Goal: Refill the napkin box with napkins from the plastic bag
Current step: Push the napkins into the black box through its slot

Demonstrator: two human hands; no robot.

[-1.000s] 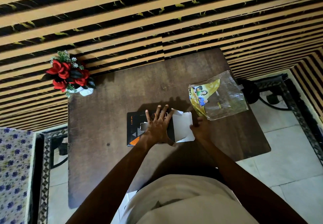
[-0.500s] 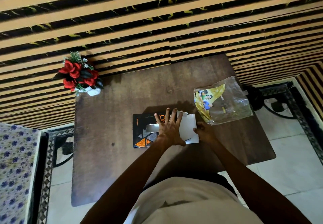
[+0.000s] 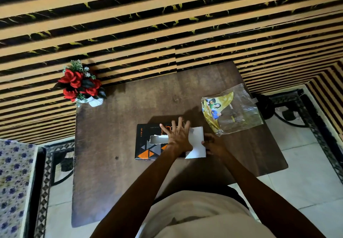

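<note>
A black napkin box [image 3: 148, 141] with orange and grey triangles lies flat in the middle of the brown table [image 3: 111, 182]. Its top slot shows white. My left hand [image 3: 178, 135] rests flat on the box's right half, fingers spread. White napkins [image 3: 196, 143] stick out of the box's right end. My right hand [image 3: 213, 145] touches their right edge; whether it grips them I cannot tell. The clear plastic bag [image 3: 233, 111] with a yellow printed label lies crumpled on the table to the right of the box, looking flat and empty.
A white pot of red artificial flowers [image 3: 81, 85] stands at the table's far left corner against the striped wall. A floral cushion [image 3: 13, 182] is at the left. Tiled floor lies right of the table, with a dark metal stand [image 3: 285, 111] behind the bag.
The view has shifted slightly. My left hand has slid a little to the right along the box top, and more of the slot shows. My right hand stays at the napkins' edge.
</note>
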